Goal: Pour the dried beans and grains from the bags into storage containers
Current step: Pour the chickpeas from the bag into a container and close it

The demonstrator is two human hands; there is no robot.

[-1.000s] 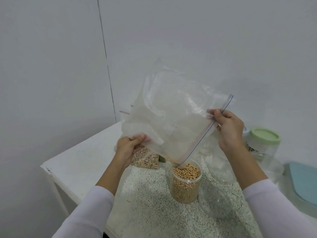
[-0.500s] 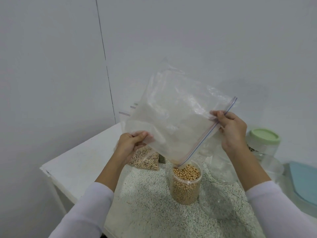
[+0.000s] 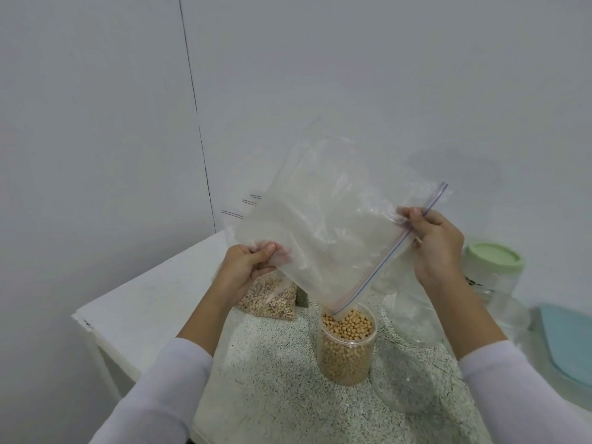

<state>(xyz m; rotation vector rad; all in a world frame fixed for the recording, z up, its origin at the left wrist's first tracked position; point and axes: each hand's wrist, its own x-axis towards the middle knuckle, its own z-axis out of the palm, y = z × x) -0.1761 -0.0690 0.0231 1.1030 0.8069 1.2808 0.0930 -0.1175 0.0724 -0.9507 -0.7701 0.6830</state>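
While tilted, zip bag pinched by both hands' fingers

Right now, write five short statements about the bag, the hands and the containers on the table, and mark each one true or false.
1. The zip bag held over the table looks empty. True.
2. The bag's lower corner points into the clear jar of beans. True.
3. The left hand rests flat on the table. False: it grips the bag's bottom edge.
4. The right hand pinches the bag at its zip strip. True.
5. The green-lidded jar stands left of the bean jar. False: it stands to the right, by the wall.
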